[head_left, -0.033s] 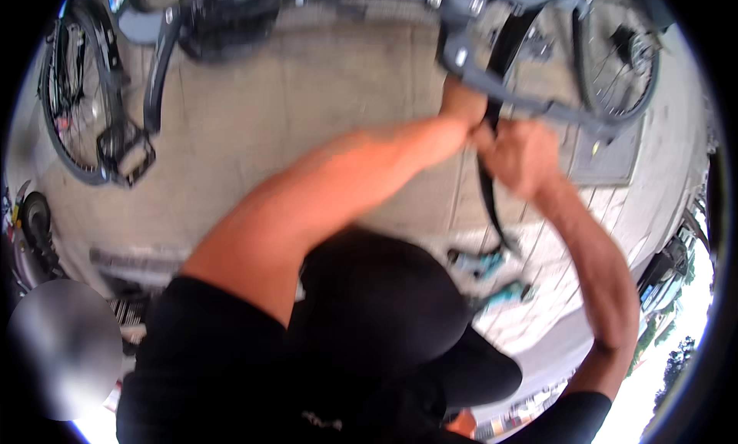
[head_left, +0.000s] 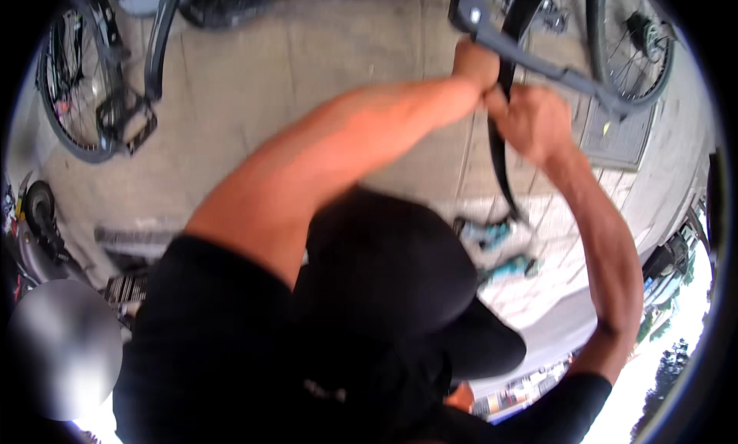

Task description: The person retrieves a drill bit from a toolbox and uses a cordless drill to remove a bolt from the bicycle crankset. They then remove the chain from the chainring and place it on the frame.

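Observation:
A long black curved mudguard (head_left: 500,156) runs down from beneath a grey bicycle frame bar (head_left: 542,66). My left hand (head_left: 475,62) is closed against its upper part, just under the bar, with most of its fingers hidden. Slightly lower and to the right, my right hand (head_left: 536,119) pinches the same strip, the thumb along its edge and the fingers curled. Below the hands the mudguard's lower end flares above the paving. A bicycle wheel (head_left: 638,56) with a dark hub stands to the right of the bar.
Another wheel (head_left: 75,83) with a pedal (head_left: 127,129) beside it stands at the far left. Two teal-and-black items (head_left: 507,269), possibly shoes, rest on the bricks below the mudguard. A metal floor cover (head_left: 619,133) lies at right. My black clothing fills the lower middle.
The whole view has shifted, so the bicycle parts and both hands sit higher and a little further right. Both hands keep their hold on the mudguard.

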`<action>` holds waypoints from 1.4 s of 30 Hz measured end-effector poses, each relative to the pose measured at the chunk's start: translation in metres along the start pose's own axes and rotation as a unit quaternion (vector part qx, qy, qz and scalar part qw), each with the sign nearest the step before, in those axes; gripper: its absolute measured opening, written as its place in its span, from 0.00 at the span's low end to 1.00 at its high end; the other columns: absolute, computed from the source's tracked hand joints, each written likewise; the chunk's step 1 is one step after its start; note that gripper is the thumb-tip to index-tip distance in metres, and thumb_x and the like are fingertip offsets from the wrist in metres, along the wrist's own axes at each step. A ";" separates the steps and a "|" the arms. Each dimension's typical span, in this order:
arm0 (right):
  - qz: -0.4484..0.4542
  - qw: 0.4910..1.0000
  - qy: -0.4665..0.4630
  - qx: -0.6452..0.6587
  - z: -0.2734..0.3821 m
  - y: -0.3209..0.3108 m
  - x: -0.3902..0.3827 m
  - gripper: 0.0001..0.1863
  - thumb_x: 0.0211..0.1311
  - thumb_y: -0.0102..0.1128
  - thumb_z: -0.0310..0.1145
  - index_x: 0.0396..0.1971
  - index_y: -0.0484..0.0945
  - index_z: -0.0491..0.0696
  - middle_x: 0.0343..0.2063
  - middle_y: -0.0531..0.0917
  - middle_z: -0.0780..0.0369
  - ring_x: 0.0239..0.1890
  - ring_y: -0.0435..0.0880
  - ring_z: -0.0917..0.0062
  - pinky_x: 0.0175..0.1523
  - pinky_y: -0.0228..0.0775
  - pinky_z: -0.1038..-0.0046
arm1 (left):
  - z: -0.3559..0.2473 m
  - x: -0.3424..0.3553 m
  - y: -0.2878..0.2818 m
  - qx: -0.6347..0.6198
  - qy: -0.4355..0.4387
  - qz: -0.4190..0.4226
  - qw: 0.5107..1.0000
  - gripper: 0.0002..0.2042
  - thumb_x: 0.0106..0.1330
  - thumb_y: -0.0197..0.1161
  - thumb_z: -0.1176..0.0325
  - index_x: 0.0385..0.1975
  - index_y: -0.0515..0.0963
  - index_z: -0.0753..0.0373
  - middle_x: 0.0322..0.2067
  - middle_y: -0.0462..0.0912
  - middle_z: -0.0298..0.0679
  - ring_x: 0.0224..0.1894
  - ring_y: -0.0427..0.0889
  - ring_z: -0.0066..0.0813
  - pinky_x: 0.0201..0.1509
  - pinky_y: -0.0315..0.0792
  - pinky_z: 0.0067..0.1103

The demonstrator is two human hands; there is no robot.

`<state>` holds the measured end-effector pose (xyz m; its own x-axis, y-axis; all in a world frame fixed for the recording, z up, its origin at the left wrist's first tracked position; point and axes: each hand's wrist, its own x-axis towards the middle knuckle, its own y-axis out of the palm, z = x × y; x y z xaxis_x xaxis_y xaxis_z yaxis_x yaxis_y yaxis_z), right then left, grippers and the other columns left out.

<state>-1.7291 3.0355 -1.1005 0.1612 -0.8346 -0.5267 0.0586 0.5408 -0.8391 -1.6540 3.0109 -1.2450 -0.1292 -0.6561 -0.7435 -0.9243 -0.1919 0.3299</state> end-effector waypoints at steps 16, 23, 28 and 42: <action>-0.230 0.938 0.044 0.257 -0.012 0.031 0.032 0.24 0.77 0.55 0.51 0.37 0.85 0.42 0.27 0.85 0.46 0.33 0.87 0.51 0.38 0.76 0.57 | -0.044 -0.005 -0.008 -0.144 -0.117 0.249 0.951 0.11 0.79 0.49 0.58 0.49 0.75 0.56 0.40 0.82 0.36 0.41 0.83 0.31 0.50 0.80 0.31; -0.210 0.974 0.005 0.080 -0.025 0.007 0.015 0.19 0.70 0.61 0.47 0.31 0.86 0.46 0.26 0.86 0.49 0.32 0.86 0.48 0.36 0.78 0.54 | -0.068 0.011 0.028 -0.155 -0.107 0.197 0.962 0.18 0.76 0.53 0.49 0.25 0.73 0.52 0.21 0.75 0.31 0.22 0.75 0.24 0.26 0.72 0.24; -0.166 0.986 0.017 0.027 -0.027 -0.001 0.016 0.19 0.64 0.61 0.49 0.27 0.87 0.47 0.25 0.87 0.53 0.29 0.87 0.52 0.36 0.80 0.54 | -0.049 0.030 0.028 -0.106 -0.050 0.143 0.983 0.17 0.75 0.53 0.53 0.26 0.75 0.54 0.22 0.74 0.32 0.26 0.76 0.23 0.31 0.72 0.27; -0.232 0.958 -0.049 0.165 -0.011 0.064 0.014 0.22 0.67 0.66 0.47 0.22 0.83 0.42 0.16 0.80 0.51 0.17 0.80 0.62 0.24 0.69 0.60 | -0.055 0.087 -0.003 0.325 0.158 0.222 0.906 0.21 0.70 0.57 0.49 0.34 0.84 0.65 0.35 0.87 0.57 0.43 0.88 0.51 0.50 0.78 0.41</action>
<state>-1.7337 3.0579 -1.1631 0.1332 -0.9879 -0.0798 0.4512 0.1321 -0.8826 -1.6425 2.9143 -1.2791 -0.5255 -0.7593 -0.3839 -0.8361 0.5443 0.0680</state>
